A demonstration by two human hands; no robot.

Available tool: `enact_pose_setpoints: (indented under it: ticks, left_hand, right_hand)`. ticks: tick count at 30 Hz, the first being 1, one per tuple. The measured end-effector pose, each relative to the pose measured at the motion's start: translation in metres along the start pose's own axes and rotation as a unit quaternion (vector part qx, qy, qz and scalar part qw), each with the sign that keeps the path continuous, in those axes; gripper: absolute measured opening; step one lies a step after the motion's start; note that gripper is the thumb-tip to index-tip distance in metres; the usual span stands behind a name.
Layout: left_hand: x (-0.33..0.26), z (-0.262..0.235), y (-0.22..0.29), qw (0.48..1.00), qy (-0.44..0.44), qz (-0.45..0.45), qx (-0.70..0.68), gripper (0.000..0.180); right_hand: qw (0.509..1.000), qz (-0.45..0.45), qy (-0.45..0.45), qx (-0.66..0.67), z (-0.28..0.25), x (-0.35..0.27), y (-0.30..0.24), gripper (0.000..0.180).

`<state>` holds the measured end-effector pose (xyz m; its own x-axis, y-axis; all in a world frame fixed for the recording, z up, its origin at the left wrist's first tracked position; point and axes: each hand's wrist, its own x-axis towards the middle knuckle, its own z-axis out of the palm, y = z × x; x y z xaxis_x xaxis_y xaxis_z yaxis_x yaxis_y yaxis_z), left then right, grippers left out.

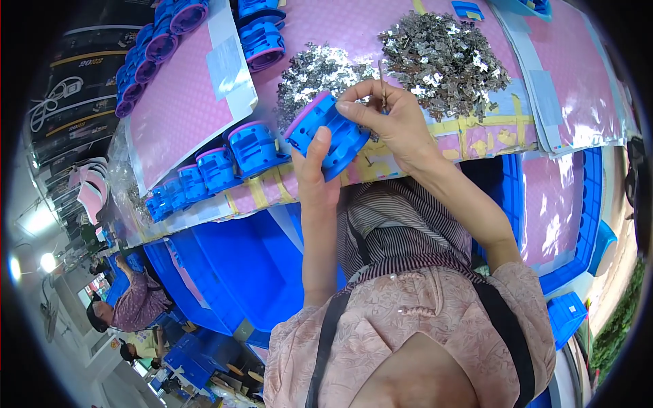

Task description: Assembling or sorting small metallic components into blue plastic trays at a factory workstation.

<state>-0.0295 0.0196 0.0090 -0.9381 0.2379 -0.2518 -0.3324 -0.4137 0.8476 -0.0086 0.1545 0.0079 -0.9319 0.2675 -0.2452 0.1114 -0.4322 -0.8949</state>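
Note:
A blue round plastic housing with a pink rim (331, 136) is held tilted over the table's near edge. My left hand (315, 165) is closed round its lower left side, the thumb lying against the outside. At the upper right of the housing, my right hand (394, 122) is closed, thumb and forefinger pinched together close to its wall. A thin brownish rod (383, 88) sticks up between the right hand's fingers; its lower part is hidden. Whether the pinch also holds a small metal piece cannot be made out.
Two piles of small metal pieces, one bright (316, 71) and one darker (445, 64), lie beyond my hands. Similar blue housings (255, 146) line the table's edge at left; more (262, 44) stand farther back. Blue bins (238, 258) sit below. A co-worker (136, 299) is at far left.

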Motion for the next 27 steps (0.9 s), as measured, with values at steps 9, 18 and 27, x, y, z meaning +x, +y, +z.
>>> enact_pose_setpoints:
  ticks: [9, 18, 27]
  left_hand:
    - [-0.007, -0.002, -0.011, 0.990, 0.017, 0.064, 0.121, 0.063]
    - [-0.005, -0.017, -0.015, 0.986, 0.009, 0.069, 0.149, 0.059]
    - [-0.009, -0.015, -0.013, 0.991, -0.071, -0.072, 0.087, 0.062]
  right_hand:
    - [0.967, -0.177, 0.082, -0.166, 0.001, 0.001, 0.020, 0.013]
    - [0.894, -0.257, 0.059, -0.361, 0.003, -0.025, 0.002, 0.010]
    - [0.729, -0.176, 0.196, -0.631, -0.064, -0.016, 0.011, 0.015]
